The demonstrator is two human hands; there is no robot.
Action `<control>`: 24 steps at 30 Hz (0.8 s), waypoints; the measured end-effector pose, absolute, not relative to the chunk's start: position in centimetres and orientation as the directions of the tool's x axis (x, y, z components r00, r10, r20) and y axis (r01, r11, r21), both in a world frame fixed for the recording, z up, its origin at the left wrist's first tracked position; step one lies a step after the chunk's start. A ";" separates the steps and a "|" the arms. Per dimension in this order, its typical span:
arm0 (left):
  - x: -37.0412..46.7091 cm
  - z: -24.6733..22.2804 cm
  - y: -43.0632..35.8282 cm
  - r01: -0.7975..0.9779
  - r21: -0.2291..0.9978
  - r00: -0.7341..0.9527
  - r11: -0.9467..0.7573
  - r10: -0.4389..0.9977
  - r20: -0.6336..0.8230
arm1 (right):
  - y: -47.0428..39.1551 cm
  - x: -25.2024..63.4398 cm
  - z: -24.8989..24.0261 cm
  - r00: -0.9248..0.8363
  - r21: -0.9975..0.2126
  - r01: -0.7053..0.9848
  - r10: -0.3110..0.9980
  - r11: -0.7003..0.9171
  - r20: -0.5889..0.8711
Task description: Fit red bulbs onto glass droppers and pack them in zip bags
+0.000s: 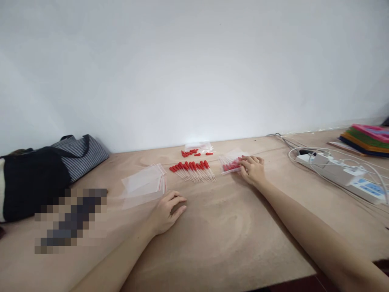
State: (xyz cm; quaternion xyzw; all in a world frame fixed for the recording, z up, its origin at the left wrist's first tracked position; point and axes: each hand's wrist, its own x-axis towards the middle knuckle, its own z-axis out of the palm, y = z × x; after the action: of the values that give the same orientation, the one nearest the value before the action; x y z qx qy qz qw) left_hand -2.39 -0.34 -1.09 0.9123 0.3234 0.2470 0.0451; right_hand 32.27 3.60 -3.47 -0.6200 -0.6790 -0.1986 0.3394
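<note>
My left hand point(168, 211) rests on the wooden table with fingers apart and nothing in it, beside the clear zip bags point(144, 182). On the right, my right hand point(252, 169) lies with spread fingers on filled clear bags point(234, 160) that hold red-tipped pieces; its fingertips cover part of them. Between and beyond the hands, a row of red-headed sticks point(194, 167) lies side by side, pale ends toward me. Behind the row are several loose red pieces point(189, 153) and more clear plastic point(199, 146) near the wall.
At the left lie a black cloth point(33, 186), a striped bag point(82, 156) and a blurred dark object point(74, 221). White power strips point(343, 172) with tangled cables are at the right, and colourful flat items point(367, 140) are stacked behind them.
</note>
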 end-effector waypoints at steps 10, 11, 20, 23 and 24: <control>-4.1 -1.4 2.3 0.912 0.048 0.284 -0.407 0.712 0.642 | 3.8 22.9 -4.1 0.068 -0.418 0.884 0.827 0.209 0.558; -4.7 -1.2 3.0 0.940 0.050 0.231 -0.336 0.741 0.631 | 4.1 22.4 -4.1 0.116 -0.458 0.875 0.852 0.155 0.511; -9.7 0.8 9.1 0.988 -0.097 0.136 -0.122 0.979 0.154 | 6.2 20.8 -2.5 0.330 -0.539 0.824 0.921 -0.174 0.207; -10.0 0.6 9.5 0.975 -0.136 0.193 -0.177 0.974 0.120 | 6.8 21.0 -2.3 0.320 -0.560 0.807 0.935 -0.186 0.150; -10.0 0.5 9.5 0.970 -0.149 0.207 -0.190 0.972 0.114 | 6.9 21.1 -2.3 0.314 -0.571 0.799 0.940 -0.189 0.130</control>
State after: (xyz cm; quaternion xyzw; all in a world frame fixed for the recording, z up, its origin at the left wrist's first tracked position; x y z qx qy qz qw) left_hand -10.02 9.52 0.49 0.7713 0.6295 -0.0029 -0.0944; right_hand 21.13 6.94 -2.31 -0.7606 -0.5718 0.1257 0.2806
